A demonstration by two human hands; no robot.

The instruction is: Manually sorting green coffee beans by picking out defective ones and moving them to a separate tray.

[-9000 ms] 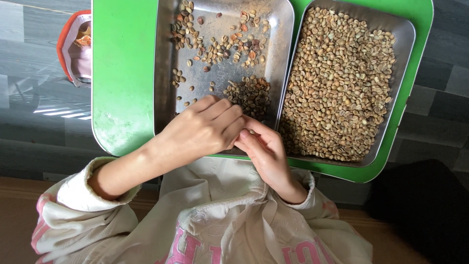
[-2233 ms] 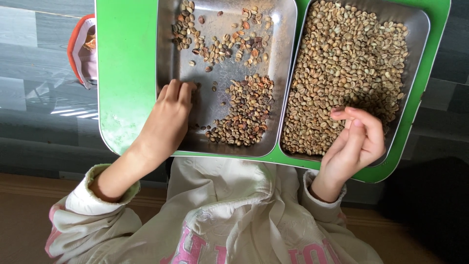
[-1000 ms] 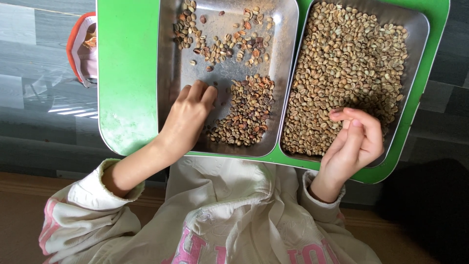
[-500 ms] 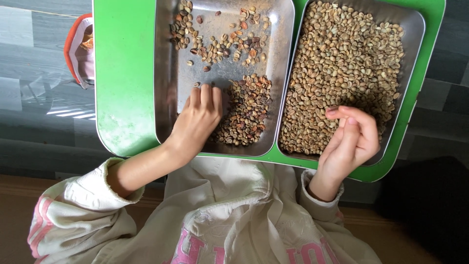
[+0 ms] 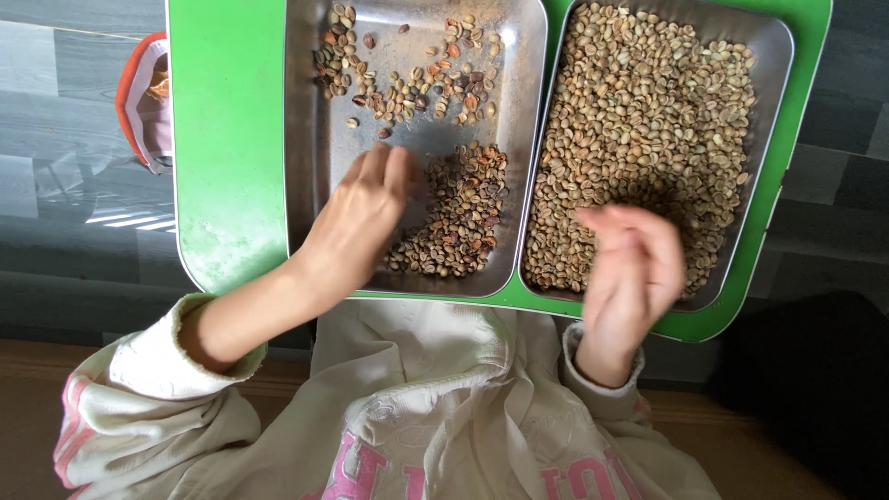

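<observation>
Left hand (image 5: pixel 356 218) lying flat with fingers spread, holding nothing, touching the dark bean heap (image 5: pixel 458 218) just beside its fingertips in the steel tray (image 5: pixel 310 139), right hand (image 5: pixel 630 268) hovering blurred over pale beans (image 5: pixel 639 111), its grip perhaps loosely curled, cannot tell.

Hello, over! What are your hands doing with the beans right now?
Left hand flat beside small bean pile, left metal tray. Right hand blurred over full tray. Nothing blocking.

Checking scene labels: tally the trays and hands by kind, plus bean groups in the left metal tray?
Green tray: 1
Metal trays: 2, left and right
Hands: 2, left hand and right hand
Bean groups in left metal tray: 2, scattered and piled
Total: 7
</observation>
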